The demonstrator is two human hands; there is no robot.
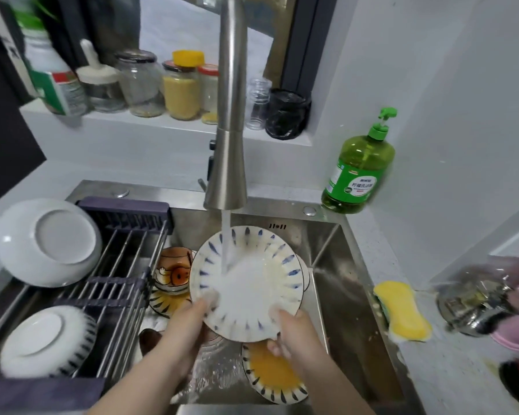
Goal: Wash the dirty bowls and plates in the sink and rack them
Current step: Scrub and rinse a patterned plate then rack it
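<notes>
Stainless-steel sink (342, 265), mid-wash: a round white plate with blue dashes round its rim (246, 283) is held over the basin under the stream from a brushed-metal tap (229, 115), its face tilted up toward the person. The left hand (189, 330) pinches the lower-left rim and the right hand (291, 333) the lower-right, thumbs on the face. Beneath lie an orange-smeared dashed plate (274, 372) and a cat-patterned bowl (173, 271). Upturned on the dark wire rack (126, 265) at left are a large white bowl (47, 242) and, nearer, a smaller white bowl (47, 341). A yellow sponge (403, 311) and a green detergent bottle (358, 172) sit on the grey surface (432, 235) at right.
</notes>
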